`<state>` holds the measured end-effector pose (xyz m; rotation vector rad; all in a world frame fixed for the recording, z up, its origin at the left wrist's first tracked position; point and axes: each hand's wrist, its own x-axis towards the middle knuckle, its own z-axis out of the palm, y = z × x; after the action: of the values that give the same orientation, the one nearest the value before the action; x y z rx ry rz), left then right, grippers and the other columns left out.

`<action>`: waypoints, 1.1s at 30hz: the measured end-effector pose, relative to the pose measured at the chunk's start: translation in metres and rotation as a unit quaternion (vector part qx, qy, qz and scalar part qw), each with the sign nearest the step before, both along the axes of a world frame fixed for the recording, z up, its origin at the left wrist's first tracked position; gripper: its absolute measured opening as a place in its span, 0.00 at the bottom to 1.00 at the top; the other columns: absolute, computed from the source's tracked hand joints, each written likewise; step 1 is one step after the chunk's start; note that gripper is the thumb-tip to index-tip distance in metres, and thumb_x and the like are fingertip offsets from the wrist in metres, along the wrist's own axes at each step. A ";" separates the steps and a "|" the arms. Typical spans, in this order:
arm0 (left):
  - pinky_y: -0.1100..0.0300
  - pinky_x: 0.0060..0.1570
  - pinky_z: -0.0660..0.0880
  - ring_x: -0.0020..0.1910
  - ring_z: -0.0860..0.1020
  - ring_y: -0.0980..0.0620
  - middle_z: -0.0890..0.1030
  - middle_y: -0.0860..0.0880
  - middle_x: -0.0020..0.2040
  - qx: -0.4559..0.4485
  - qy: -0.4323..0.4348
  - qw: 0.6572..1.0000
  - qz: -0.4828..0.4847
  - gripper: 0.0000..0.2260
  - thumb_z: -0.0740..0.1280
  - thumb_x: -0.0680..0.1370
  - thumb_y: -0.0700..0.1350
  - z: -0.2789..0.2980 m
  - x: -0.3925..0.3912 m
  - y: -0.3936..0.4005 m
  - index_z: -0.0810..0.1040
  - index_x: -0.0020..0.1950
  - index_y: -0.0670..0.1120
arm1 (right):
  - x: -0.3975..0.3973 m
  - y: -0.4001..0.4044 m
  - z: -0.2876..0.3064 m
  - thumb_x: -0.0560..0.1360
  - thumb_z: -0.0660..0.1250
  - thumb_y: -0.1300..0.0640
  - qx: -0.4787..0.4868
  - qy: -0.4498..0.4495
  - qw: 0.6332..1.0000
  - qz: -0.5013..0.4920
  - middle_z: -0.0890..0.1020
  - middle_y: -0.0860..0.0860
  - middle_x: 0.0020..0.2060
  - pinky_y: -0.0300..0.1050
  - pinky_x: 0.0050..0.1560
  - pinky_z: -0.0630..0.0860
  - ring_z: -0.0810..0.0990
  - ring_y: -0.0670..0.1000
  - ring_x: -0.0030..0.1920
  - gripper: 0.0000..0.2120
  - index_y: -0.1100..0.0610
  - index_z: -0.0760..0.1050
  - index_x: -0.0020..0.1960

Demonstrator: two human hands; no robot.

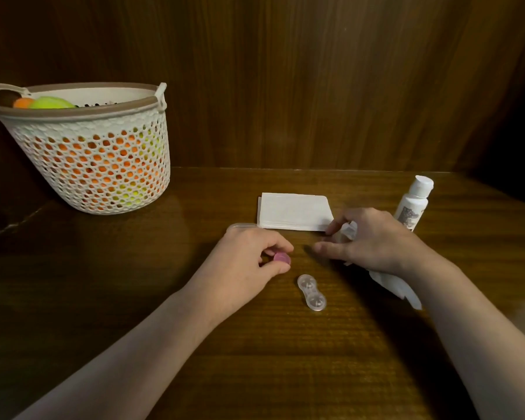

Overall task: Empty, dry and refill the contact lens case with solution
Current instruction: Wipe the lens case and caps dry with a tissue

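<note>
At the far left of the wooden table point(285, 359) stands a white perforated plastic basket point(103, 165) with a brown rim, holding orange and yellow-green balls that show through its holes and over its edge. It is well apart from everything else.

Toward the middle, the person's left hand point(249, 259) rests on the table with its fingers curled, the thumb and fingertips pinching a small pink lens case cap point(282, 258) just above the tabletop. Beyond the knuckles, a clear rounded object point(240, 227) peeks out; it is too hidden to name.

Just right of that hand and nearer the person lies the clear contact lens case point(312, 293), uncapped, both round wells facing up. Its long axis runs from far-left to near-right, tilted slightly off the near-far line. Neither hand touches it.

Behind it, toward the wall, a flat stack of white folded tissues point(294, 211) lies with its long side running across the table.

The right hand point(370, 241) hovers low beside the stack's right corner, fingers loosely bent around a crumpled white tissue point(394, 286), which trails out under the wrist toward the person. The index finger reaches left toward the pink cap without touching it.

Furthest right, a white solution bottle point(414, 203), cap closed, stands behind the right hand, leaning in the wide view.
</note>
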<state>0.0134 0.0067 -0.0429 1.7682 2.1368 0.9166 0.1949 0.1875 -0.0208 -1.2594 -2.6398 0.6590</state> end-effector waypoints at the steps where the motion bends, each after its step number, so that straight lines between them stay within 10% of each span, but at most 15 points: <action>1: 0.71 0.49 0.73 0.51 0.75 0.70 0.75 0.72 0.49 -0.006 0.000 1.000 0.001 0.14 0.75 0.80 0.52 0.000 0.000 0.000 0.83 0.64 0.64 | 0.000 -0.001 0.000 0.65 0.77 0.25 0.002 -0.006 1.000 0.002 0.81 0.43 0.56 0.45 0.43 0.75 0.78 0.46 0.55 0.24 0.40 0.80 0.51; 10: 0.67 0.50 0.75 0.53 0.79 0.67 0.80 0.66 0.59 0.030 -0.011 0.999 0.016 0.14 0.73 0.82 0.52 0.001 0.005 -0.004 0.82 0.68 0.62 | -0.003 -0.004 -0.001 0.73 0.80 0.38 -0.017 0.003 1.000 0.008 0.85 0.43 0.47 0.42 0.41 0.78 0.83 0.45 0.50 0.11 0.42 0.82 0.47; 15: 0.68 0.50 0.81 0.54 0.83 0.65 0.85 0.62 0.57 0.081 -0.154 0.983 0.055 0.12 0.69 0.85 0.50 0.003 0.004 -0.005 0.83 0.68 0.56 | -0.006 -0.022 0.008 0.71 0.80 0.36 -0.026 0.144 0.987 0.059 0.87 0.41 0.39 0.43 0.46 0.79 0.86 0.42 0.44 0.12 0.42 0.84 0.47; 21: 0.59 0.49 0.83 0.58 0.87 0.46 0.88 0.45 0.60 0.054 -0.535 0.842 -0.036 0.12 0.66 0.86 0.46 0.015 0.001 -0.008 0.87 0.64 0.45 | -0.015 -0.059 0.019 0.69 0.78 0.33 -0.045 0.267 0.952 0.142 0.86 0.37 0.44 0.54 0.61 0.79 0.85 0.38 0.49 0.14 0.37 0.83 0.50; 27: 0.57 0.52 0.83 0.59 0.87 0.44 0.87 0.39 0.62 0.059 -0.628 0.774 -0.048 0.13 0.70 0.83 0.41 0.016 -0.001 -0.009 0.85 0.67 0.42 | -0.017 -0.068 0.024 0.67 0.78 0.35 -0.021 0.278 0.948 0.152 0.86 0.33 0.46 0.58 0.74 0.73 0.82 0.37 0.59 0.16 0.41 0.84 0.51; 33: 0.53 0.57 0.84 0.64 0.85 0.44 0.86 0.40 0.63 0.073 -0.656 0.749 -0.051 0.17 0.73 0.78 0.42 0.019 -0.001 -0.009 0.85 0.67 0.43 | -0.014 -0.066 0.022 0.71 0.79 0.34 -0.046 0.328 0.933 0.141 0.85 0.34 0.53 0.49 0.63 0.78 0.82 0.39 0.61 0.18 0.38 0.82 0.57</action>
<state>0.0119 -0.0025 -0.0242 0.6949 1.0002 1.6119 0.1810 0.1213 0.0007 -0.5270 -2.2375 1.0399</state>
